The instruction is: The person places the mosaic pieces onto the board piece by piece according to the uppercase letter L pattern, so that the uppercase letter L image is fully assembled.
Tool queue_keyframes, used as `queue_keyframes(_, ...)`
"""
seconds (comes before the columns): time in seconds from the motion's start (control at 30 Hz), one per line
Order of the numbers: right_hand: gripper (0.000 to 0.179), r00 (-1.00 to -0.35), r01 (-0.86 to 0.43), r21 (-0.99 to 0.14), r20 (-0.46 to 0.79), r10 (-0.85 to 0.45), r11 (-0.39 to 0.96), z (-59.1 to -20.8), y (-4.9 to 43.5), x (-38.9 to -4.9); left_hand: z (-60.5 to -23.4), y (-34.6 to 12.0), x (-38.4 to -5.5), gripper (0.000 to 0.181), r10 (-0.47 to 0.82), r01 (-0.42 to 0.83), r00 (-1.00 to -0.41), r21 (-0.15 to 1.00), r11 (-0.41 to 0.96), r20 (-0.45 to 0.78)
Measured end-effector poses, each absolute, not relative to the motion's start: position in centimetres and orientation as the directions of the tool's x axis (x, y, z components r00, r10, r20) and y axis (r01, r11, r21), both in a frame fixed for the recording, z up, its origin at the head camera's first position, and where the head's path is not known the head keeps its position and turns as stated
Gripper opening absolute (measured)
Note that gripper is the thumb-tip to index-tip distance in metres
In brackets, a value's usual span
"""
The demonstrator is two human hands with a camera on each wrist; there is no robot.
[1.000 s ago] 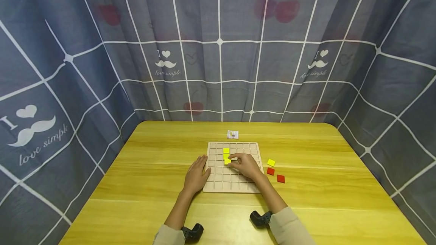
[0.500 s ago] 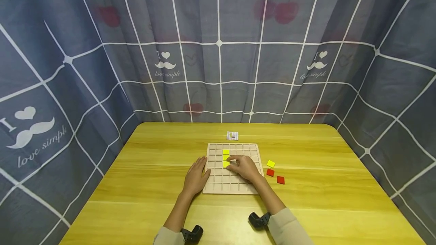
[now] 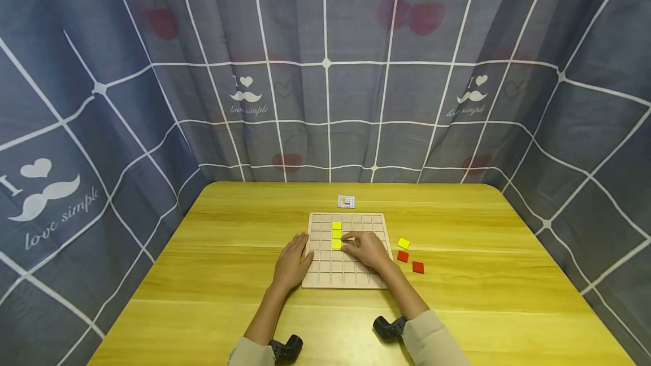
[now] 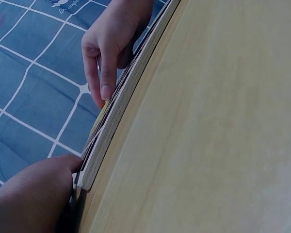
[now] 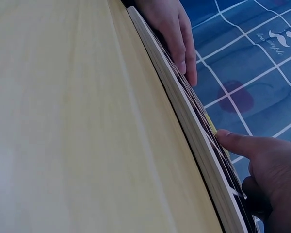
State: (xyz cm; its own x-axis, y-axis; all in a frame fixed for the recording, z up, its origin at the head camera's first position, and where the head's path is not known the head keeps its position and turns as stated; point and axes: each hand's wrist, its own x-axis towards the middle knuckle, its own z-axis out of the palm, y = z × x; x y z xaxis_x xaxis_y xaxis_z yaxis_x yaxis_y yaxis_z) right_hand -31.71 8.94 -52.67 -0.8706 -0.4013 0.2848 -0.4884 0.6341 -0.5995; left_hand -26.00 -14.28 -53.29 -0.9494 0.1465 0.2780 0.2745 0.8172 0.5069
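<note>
Three yellow square tiles (image 3: 337, 235) form a column in the wooden grid board (image 3: 325, 275), left of its middle. My right hand (image 3: 368, 250) is over the board, its thumb and index finger spread apart at the right edge of the nearest yellow tile (image 3: 337, 245). That tile appears to lie in its cell. In the right wrist view the right thumb (image 5: 228, 138) is by a yellow edge. My left hand (image 3: 292, 262) rests at the board's left edge, fingers straight and thumb over the rim; it holds no tile.
Right of the board lie a loose yellow tile (image 3: 404, 243) and two red tiles (image 3: 403, 256). A small card with a printed grid pattern (image 3: 346, 201) lies behind the board. A grid-patterned curtain (image 3: 356, 95) surrounds the wooden table (image 3: 234, 225).
The right hand has set the third yellow tile down into the column, and its fingers have drawn slightly right, off the tile. The left hand has stayed at the board's edge.
</note>
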Motion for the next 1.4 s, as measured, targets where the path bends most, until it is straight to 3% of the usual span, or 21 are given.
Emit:
queue_keyframes(0.47, 0.024, -0.921, -0.390, -0.732, 0.308, -0.239, 0.559, -52.0, 15.6, -31.3, -53.3, -14.3, -26.1, 0.053, 0.147, 0.280, -0.947, 0.510, 0.813, 0.286)
queue_keyframes(0.8, 0.031, -0.951, -0.296, -0.704, 0.277, -0.135, 0.645, -52.5, 22.0, -30.9, -53.3, -14.4, -26.1, 0.053, 0.148, 0.281, -0.947, 0.514, 0.811, 0.284)
queue_keyframes(1.03, 0.035, -0.970, -0.241, -0.695, 0.191, -0.149, 0.677, -52.8, 23.3, -30.6, -53.4, -14.4, -26.1, 0.053, 0.143, 0.275, -0.950, 0.519, 0.809, 0.279)
queue_keyframes(1.4, 0.035, -0.954, -0.290, -0.646, 0.255, -0.159, 0.706, -52.4, 23.0, -30.5, -53.5, -14.3, -26.2, 0.053, 0.143, 0.273, -0.950, 0.519, 0.810, 0.277)
